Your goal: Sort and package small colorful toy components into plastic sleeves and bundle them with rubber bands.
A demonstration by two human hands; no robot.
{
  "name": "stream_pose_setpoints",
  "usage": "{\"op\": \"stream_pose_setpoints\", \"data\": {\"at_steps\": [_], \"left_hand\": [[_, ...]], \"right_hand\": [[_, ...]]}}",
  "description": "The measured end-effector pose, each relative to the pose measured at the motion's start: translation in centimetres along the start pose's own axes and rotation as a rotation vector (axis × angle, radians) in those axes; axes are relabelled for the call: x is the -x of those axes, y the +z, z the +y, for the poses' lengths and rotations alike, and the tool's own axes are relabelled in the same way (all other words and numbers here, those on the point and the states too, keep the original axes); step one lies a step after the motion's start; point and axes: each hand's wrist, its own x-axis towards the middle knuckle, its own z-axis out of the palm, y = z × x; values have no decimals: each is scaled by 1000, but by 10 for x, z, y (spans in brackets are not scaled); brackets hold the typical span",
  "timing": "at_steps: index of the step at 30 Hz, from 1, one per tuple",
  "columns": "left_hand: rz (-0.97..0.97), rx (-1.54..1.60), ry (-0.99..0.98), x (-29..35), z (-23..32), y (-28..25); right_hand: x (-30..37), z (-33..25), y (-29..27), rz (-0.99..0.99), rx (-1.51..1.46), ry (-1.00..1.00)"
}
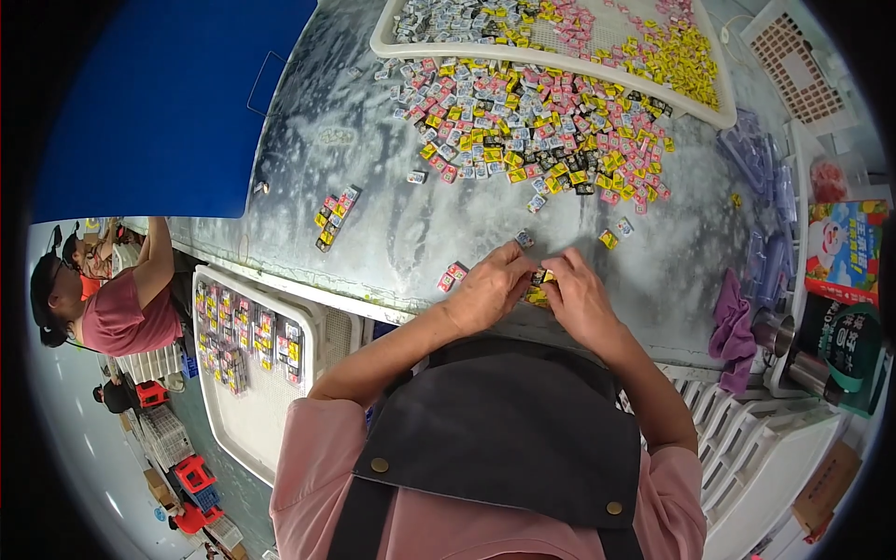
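Observation:
At the near edge of the table, my left hand and my right hand are close together, fingers bent and pinched. Between them is a short row of small yellow-and-black wrapped pieces, gripped at its sides and partly hidden by the fingers. Just beyond my left fingertips lies a blue-and-white piece. A pink pair rests left of that hand. To the right, a yellow piece lies beside a pale one. Farther off is a large loose pile of pink, yellow, black and white pieces.
A white tray of loose pieces stands behind the pile. Another tray, at lower left, carries packed rows. A short row of pieces lies left. A purple cloth hangs at right. A co-worker is near a blue panel.

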Motion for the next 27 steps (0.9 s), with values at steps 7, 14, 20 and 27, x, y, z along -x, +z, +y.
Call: {"op": "stream_pose_setpoints", "data": {"at_steps": [7, 14, 20, 27], "left_hand": [[62, -40, 60, 5, -3, 8], [78, -195, 70, 3, -5, 5], [128, -247, 129, 8, -4, 6], [143, -395, 210, 28, -2, 1]], "right_hand": [[15, 10, 6, 196, 200, -210], [22, 21, 5, 193, 306, -349], [30, 19, 6, 85, 317, -319], [29, 20, 3, -171, 416, -327]]}}
